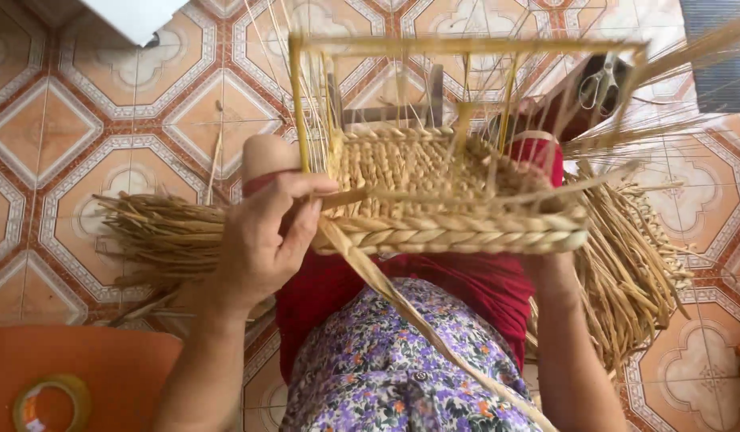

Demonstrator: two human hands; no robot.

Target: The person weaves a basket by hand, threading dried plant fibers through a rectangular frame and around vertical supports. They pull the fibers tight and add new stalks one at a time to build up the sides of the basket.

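A half-woven straw basket (458, 204) rests on my lap, built on a yellow wire frame (298, 104) with thin upright strands. My left hand (262, 240) grips the basket's near left corner, pinching a flat straw strand (402, 308) that trails down across my flowered dress. My right hand (546, 260) is mostly hidden behind the basket's right end; only the wrist and forearm show, so its grip cannot be seen.
Bundles of loose dried straw lie on the tiled floor at my left (162, 236) and right (634, 272). Scissors (600, 84) lie on a dark surface at the upper right. An orange stool (82, 376) with a tape roll (50, 404) stands at the lower left.
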